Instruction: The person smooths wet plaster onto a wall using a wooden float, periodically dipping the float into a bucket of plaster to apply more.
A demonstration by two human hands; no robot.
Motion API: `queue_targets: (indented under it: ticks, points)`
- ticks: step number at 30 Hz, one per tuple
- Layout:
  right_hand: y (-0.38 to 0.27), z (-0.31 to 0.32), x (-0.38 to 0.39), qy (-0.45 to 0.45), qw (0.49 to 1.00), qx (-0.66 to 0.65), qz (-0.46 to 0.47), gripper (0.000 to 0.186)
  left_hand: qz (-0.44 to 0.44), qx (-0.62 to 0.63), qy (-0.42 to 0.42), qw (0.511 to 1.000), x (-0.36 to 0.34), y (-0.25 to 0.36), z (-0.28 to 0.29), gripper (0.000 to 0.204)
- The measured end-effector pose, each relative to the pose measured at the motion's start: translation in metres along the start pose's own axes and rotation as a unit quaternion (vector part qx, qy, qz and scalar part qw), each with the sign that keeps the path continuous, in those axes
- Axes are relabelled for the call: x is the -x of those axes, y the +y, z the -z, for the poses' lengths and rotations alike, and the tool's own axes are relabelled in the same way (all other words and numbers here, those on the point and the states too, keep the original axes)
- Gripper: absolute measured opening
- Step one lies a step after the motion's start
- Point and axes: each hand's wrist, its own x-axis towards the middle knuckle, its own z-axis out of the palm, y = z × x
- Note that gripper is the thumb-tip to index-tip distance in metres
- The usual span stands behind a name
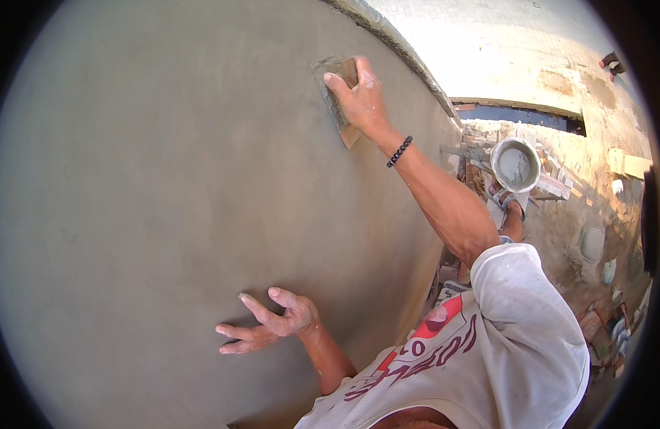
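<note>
Ground [569, 222], right of frame: sandy brown, sunlit toward the top. On it, as I see it: a yellowish flat piece [636, 166] near the right edge; a whitish rounded vessel [592, 243] lower; reddish brick pieces [593, 325], lower right. Pale planks [553, 187], right of centre: one grey bucket [532, 159] holding wet grey mix [514, 166].

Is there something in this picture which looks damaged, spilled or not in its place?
Mainly the ground: brick pieces and scraps lie scattered untidily at the lower right. The grey wall looks uneven in tone, brownish in patches, though I see no clear crack.
</note>
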Motion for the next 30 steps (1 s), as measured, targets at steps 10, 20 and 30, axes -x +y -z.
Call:
queue_targets:
  ticks: [10, 20, 30]
  points:
    - [-0.024, -0.011, -0.064, 0.028, 0.996, 0.019, 0.085, 0.055, -0.014, 0.009, -0.009, 1.0, 0.001, -0.006, 0.0, 0.043]
    - [-0.125, -0.048, 0.101, -0.148, 0.9, 0.075, 0.404, 0.052, 0.001, 0.016, -0.009, 1.0, 0.0, -0.005, 0.001, 0.045]
    - [0.106, 0.02, 0.009, 0.092, 0.973, -0.083, -0.192, 0.045, -0.018, 0.017, 0.003, 1.0, -0.007, 0.001, 0.002, 0.042]
